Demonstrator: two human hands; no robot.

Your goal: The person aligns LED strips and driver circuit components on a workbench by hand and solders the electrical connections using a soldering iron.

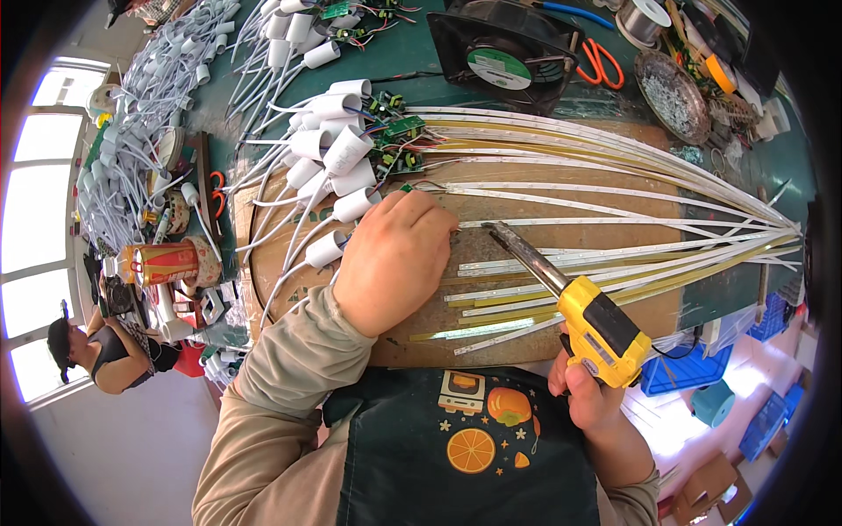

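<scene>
Head cam, L of pair, is looking steeply down & fwd, sitting close abv bench (395, 53); wide fisheye's catching L hand (396, 259) nr ctr, apron (395, 473) btm, window (39, 210) far L.

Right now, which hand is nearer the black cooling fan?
Left. The left hand is below and left of the black cooling fan in the picture; the right hand is farther down, holding the yellow soldering gun.

Mid-frame, the left hand (395, 254) hides its own grip. Right of centre, the yellow soldering gun (605, 333) partly covers the right hand (588, 396). The top edge crops the black fan (500, 68).
</scene>
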